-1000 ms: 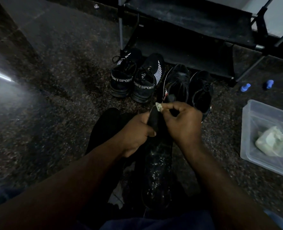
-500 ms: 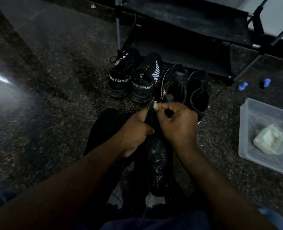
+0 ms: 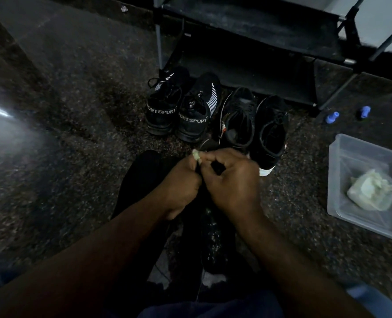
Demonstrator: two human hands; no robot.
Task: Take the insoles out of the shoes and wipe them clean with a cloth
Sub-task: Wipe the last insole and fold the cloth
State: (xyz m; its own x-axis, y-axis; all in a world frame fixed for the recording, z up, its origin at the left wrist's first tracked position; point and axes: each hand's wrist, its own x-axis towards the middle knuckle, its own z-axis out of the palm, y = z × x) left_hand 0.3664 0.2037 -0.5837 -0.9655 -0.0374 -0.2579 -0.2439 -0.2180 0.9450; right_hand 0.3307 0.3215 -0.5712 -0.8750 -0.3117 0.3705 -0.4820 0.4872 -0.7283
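Observation:
A black insole [image 3: 213,244] with pale specks stands lengthwise between my hands. My left hand [image 3: 181,187] grips its upper left edge. My right hand [image 3: 231,180] is closed around a small pale cloth [image 3: 196,154], pressed to the insole's top end. A second black insole [image 3: 142,180] lies on the floor to the left. Beyond my hands stand two pairs of black shoes: the pair lettered SPORT [image 3: 185,106] and a plain black pair [image 3: 254,125].
A clear plastic tub [image 3: 342,171] holding a crumpled pale cloth [image 3: 371,191] sits on the floor at right. Two small blue caps [image 3: 332,117] lie behind it. A black shoe rack [image 3: 254,31] stands behind the shoes. The floor is dark speckled stone.
The held insole has slid toward me, its lower end now closer to my lap. Both hands stayed on its top end, my right working the cloth there.

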